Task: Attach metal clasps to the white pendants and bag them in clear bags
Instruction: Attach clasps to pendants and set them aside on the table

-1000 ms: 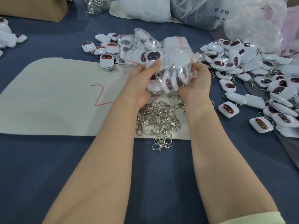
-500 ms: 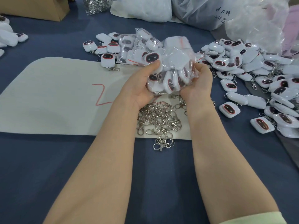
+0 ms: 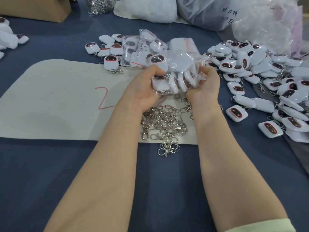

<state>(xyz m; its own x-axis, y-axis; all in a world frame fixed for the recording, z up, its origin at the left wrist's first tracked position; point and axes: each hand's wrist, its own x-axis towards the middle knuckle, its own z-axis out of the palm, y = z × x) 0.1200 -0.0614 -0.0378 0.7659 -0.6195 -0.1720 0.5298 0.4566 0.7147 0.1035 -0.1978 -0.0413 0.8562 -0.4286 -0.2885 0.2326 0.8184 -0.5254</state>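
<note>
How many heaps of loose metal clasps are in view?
2. The near heap lies on the white mat; the far heap sits beside the cardboard box. Others may be hidden.

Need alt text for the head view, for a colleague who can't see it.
The left hand and right hand grip a clear bag full of white pendants over a pile of metal clasps on a pale mat. Loose pendants heap at right.
</note>
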